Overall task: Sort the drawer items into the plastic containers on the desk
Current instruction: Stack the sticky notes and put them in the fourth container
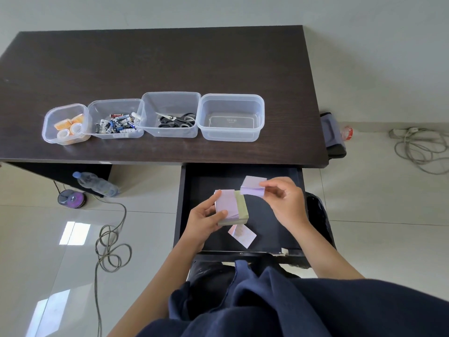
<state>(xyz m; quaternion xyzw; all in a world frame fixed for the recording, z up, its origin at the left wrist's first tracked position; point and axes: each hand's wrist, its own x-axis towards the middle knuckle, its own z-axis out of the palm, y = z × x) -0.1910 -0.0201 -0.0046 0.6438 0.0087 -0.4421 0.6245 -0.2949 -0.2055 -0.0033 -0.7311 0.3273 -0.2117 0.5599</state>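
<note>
Over the open black drawer [272, 229], my left hand [205, 218] grips a stack of sticky-note pads [233, 206], lilac on top and pale green beneath. My right hand [283, 200] pinches a smaller lilac pad [251, 187] just above and to the right of that stack. One loose lilac note [243, 235] lies on the drawer floor below the stack. On the desk stand a row of clear plastic containers: tape rolls [65, 125], batteries [114, 122], scissors [173, 117], and an empty one [230, 117] at the right.
The dark desk [158, 62] stretches behind the containers. On the floor at the left lie a water bottle [97, 183], a disc spindle [71, 198] and a coiled cable [110, 249]. More cable [418, 148] lies at the right. A black chair [334, 137] stands beside the desk.
</note>
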